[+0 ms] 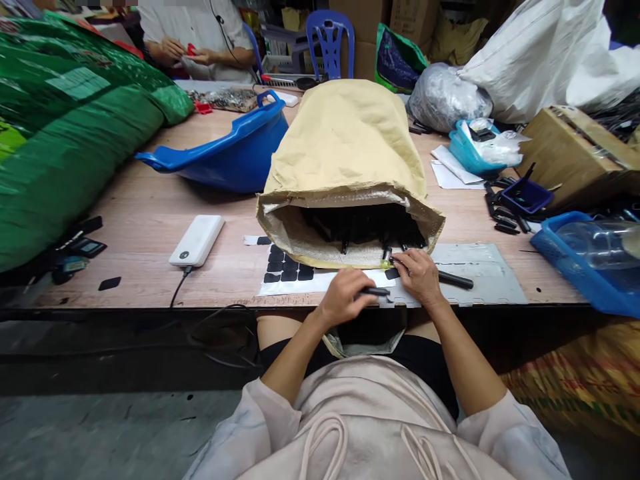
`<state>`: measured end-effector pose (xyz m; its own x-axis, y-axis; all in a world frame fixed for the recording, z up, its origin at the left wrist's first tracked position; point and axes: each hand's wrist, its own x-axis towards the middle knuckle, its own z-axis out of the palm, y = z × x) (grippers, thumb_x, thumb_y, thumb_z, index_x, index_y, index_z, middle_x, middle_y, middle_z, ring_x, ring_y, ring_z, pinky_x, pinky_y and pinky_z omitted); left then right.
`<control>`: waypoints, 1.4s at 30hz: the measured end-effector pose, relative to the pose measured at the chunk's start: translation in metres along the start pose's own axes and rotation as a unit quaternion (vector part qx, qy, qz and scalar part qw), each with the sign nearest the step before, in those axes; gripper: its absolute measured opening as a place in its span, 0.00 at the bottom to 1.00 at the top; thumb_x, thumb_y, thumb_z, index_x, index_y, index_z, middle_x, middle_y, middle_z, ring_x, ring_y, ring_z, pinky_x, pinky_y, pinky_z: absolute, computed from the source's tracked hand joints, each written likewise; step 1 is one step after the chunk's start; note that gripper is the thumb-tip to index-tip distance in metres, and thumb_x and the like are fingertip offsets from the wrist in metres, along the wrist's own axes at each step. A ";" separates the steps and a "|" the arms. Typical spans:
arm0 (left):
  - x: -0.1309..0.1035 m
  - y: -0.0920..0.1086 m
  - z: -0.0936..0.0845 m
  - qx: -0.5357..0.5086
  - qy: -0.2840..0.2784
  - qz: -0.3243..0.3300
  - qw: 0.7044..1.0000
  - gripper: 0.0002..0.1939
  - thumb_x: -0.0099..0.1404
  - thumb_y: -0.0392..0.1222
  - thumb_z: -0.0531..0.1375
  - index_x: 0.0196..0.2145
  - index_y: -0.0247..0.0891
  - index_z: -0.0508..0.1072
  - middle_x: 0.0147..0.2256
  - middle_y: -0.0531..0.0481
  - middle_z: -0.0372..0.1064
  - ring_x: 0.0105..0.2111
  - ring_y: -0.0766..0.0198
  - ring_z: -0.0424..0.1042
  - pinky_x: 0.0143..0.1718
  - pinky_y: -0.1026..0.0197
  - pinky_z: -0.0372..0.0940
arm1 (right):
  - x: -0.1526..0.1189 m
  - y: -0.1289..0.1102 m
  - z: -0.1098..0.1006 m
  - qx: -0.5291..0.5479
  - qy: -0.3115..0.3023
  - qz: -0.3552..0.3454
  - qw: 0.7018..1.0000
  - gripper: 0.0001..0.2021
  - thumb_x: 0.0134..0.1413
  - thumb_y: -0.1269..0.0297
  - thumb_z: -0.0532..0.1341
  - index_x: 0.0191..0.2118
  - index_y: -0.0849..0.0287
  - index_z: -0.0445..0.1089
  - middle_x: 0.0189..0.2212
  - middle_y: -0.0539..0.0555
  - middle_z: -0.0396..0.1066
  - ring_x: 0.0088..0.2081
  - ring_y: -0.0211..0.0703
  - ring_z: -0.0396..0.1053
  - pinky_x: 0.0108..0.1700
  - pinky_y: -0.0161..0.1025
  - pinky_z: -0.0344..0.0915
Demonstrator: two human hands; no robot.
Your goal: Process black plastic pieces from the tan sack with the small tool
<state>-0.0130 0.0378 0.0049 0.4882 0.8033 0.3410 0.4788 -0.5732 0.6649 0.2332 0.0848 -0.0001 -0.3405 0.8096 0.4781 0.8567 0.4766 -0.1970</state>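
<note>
My left hand is closed around a short black rod at the table's front edge. Close by on the right, my right hand has its fingertips pinched together at the lip of a padded paper bag. What they pinch is too small to make out; a small silver-and-black piece shows beside them. Many black pieces fill the bag's open mouth. A longer black tube lies right of my right hand. Under the bag's lip is a white sheet bearing black square stickers.
A blue basin and a white power bank with a cable are on the left, beyond them green sacks. At right are a blue tray, a cardboard box and black parts. A co-worker sits opposite.
</note>
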 end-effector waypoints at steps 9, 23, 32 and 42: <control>-0.067 -0.001 0.070 -0.044 -0.231 -0.205 0.950 0.13 0.71 0.46 0.62 0.51 0.43 0.78 0.45 0.48 0.80 0.45 0.57 0.79 0.46 0.61 0.69 | -0.001 0.000 0.001 0.012 0.012 -0.003 1.000 0.11 0.69 0.64 0.58 0.47 0.54 0.78 0.37 0.55 0.75 0.41 0.48 0.67 0.46 0.44 0.63; 0.004 0.024 0.014 -0.037 0.080 -0.117 0.989 0.09 0.72 0.43 0.59 0.38 0.39 0.78 0.33 0.48 0.76 0.32 0.63 0.73 0.38 0.62 0.67 | -0.002 0.002 0.005 0.023 0.018 0.001 1.000 0.10 0.68 0.64 0.59 0.47 0.54 0.78 0.37 0.55 0.75 0.41 0.48 0.67 0.47 0.44 0.64; 0.086 -0.028 -0.020 0.177 0.109 -0.386 0.899 0.19 0.66 0.48 0.68 0.52 0.39 0.75 0.47 0.38 0.76 0.47 0.47 0.77 0.47 0.54 0.70 | -0.002 0.004 0.006 0.030 0.038 -0.009 0.999 0.09 0.68 0.65 0.59 0.46 0.54 0.78 0.37 0.54 0.74 0.41 0.47 0.68 0.46 0.43 0.65; 0.056 -0.027 -0.048 0.171 0.193 -0.378 0.889 0.09 0.66 0.40 0.65 0.42 0.37 0.82 0.40 0.41 0.79 0.41 0.51 0.78 0.45 0.55 0.71 | -0.001 0.004 0.006 0.025 0.031 -0.003 0.999 0.09 0.67 0.64 0.59 0.45 0.54 0.78 0.36 0.54 0.74 0.40 0.48 0.68 0.46 0.43 0.65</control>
<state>-0.0333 0.1063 0.0375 -0.3224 0.9377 0.1297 0.7896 0.1908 0.5832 0.2351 0.0882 -0.0061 -0.3197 0.7847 0.5310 0.8336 0.4994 -0.2361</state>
